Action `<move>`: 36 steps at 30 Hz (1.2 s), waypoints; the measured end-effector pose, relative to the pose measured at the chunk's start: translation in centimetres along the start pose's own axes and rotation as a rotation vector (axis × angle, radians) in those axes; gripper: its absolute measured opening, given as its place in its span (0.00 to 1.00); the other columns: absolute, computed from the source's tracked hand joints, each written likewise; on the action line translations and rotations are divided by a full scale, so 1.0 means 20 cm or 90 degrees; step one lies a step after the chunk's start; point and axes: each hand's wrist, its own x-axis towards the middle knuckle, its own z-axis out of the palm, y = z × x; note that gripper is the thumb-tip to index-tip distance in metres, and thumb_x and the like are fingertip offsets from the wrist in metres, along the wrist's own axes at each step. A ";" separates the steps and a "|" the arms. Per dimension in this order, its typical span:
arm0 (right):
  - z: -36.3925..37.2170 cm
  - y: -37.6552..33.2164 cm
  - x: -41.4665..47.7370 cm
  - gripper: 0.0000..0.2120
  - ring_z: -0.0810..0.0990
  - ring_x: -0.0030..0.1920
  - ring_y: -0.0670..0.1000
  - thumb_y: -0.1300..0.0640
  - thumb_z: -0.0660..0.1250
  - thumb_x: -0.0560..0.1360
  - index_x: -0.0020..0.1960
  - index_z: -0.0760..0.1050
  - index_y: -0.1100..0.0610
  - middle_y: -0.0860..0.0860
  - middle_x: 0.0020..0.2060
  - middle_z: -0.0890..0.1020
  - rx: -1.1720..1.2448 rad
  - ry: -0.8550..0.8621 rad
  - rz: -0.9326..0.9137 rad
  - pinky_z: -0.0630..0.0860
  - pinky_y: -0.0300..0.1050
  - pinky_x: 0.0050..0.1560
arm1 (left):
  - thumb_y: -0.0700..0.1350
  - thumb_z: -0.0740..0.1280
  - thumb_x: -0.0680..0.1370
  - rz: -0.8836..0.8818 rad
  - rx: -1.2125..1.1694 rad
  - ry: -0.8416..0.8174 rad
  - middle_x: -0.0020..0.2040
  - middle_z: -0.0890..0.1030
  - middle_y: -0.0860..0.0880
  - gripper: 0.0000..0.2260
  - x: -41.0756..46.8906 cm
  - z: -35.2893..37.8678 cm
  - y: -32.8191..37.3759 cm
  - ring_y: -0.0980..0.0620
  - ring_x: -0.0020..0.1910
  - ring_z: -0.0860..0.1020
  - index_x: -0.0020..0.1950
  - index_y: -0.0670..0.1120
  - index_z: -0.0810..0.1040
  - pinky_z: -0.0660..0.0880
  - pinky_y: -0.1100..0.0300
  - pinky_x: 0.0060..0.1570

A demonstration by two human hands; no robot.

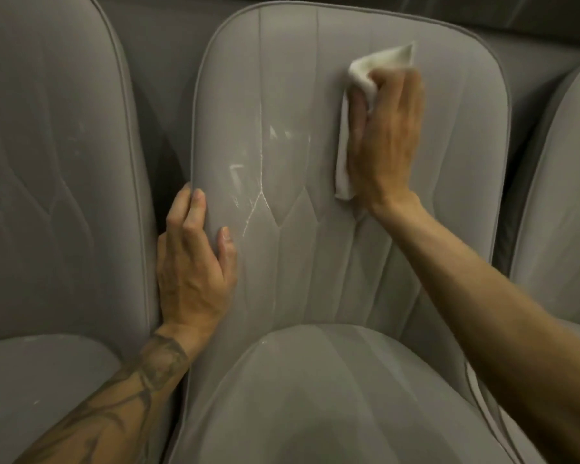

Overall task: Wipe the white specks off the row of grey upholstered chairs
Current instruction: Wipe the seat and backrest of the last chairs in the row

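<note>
The middle grey chair's backrest [298, 78] fills the view, with its seat cushion [332, 396] below. White specks and streaks [258, 182] lie along the seams left of the backrest's centre. My right hand [385, 139] presses a white cloth [379, 67] against the upper right of the backrest, fingers curled round the cloth's bunched top. My left hand [195, 259] grips the backrest's left edge, thumb on the front face and fingers wrapped round the side.
A second grey chair [57, 162] stands at the left with faint white marks on its backrest and seat. A third chair [563, 195] shows at the right edge. Narrow dark gaps separate the chairs.
</note>
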 end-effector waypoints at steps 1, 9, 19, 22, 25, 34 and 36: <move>0.02 -0.04 0.02 0.12 0.76 0.50 0.60 0.55 0.62 0.83 0.55 0.77 0.64 0.63 0.50 0.79 0.021 0.014 0.053 0.75 0.56 0.53 | 0.47 0.58 0.86 0.001 0.000 0.000 0.76 0.69 0.34 0.23 0.00 0.00 0.00 0.38 0.72 0.70 0.78 0.36 0.64 0.71 0.46 0.68; -0.09 -0.13 -0.17 0.11 0.80 0.47 0.66 0.57 0.67 0.81 0.54 0.80 0.66 0.66 0.48 0.80 0.061 -0.201 -0.170 0.78 0.57 0.47 | 0.46 0.59 0.86 0.000 0.003 0.001 0.77 0.69 0.35 0.23 -0.01 0.00 0.00 0.37 0.74 0.71 0.78 0.37 0.64 0.72 0.45 0.68; -0.13 -0.29 -0.37 0.12 0.79 0.44 0.64 0.56 0.66 0.81 0.55 0.81 0.65 0.64 0.47 0.80 0.099 -0.254 -0.183 0.77 0.56 0.44 | 0.46 0.60 0.86 0.006 0.004 0.003 0.77 0.68 0.36 0.23 -0.01 0.02 -0.02 0.39 0.75 0.70 0.79 0.38 0.63 0.72 0.45 0.67; -0.05 -0.18 -0.14 0.14 0.80 0.46 0.65 0.55 0.63 0.83 0.56 0.80 0.65 0.65 0.49 0.80 0.057 -0.185 -0.236 0.77 0.56 0.45 | 0.47 0.59 0.86 0.003 0.003 0.000 0.77 0.69 0.36 0.23 -0.01 0.02 -0.02 0.39 0.74 0.70 0.78 0.39 0.63 0.71 0.46 0.67; 0.11 -0.19 0.14 0.13 0.78 0.47 0.61 0.52 0.64 0.82 0.54 0.77 0.63 0.62 0.50 0.79 0.007 -0.029 -0.108 0.76 0.53 0.44 | 0.48 0.58 0.87 0.003 0.009 0.004 0.77 0.68 0.38 0.23 -0.01 0.02 -0.02 0.40 0.74 0.70 0.79 0.39 0.63 0.71 0.48 0.67; -0.11 -0.23 -0.43 0.11 0.80 0.44 0.64 0.53 0.62 0.83 0.60 0.73 0.59 0.64 0.49 0.81 0.098 -0.236 -0.238 0.77 0.55 0.44 | 0.47 0.58 0.87 0.008 0.002 0.003 0.77 0.68 0.36 0.22 -0.01 0.00 -0.01 0.39 0.74 0.70 0.78 0.38 0.63 0.72 0.47 0.68; 0.00 -0.17 -0.19 0.12 0.79 0.47 0.64 0.54 0.64 0.83 0.57 0.78 0.62 0.64 0.50 0.81 0.054 -0.127 -0.180 0.77 0.55 0.46 | 0.48 0.57 0.87 0.007 -0.002 0.000 0.77 0.68 0.36 0.22 -0.01 0.01 -0.01 0.39 0.74 0.70 0.78 0.38 0.63 0.71 0.48 0.68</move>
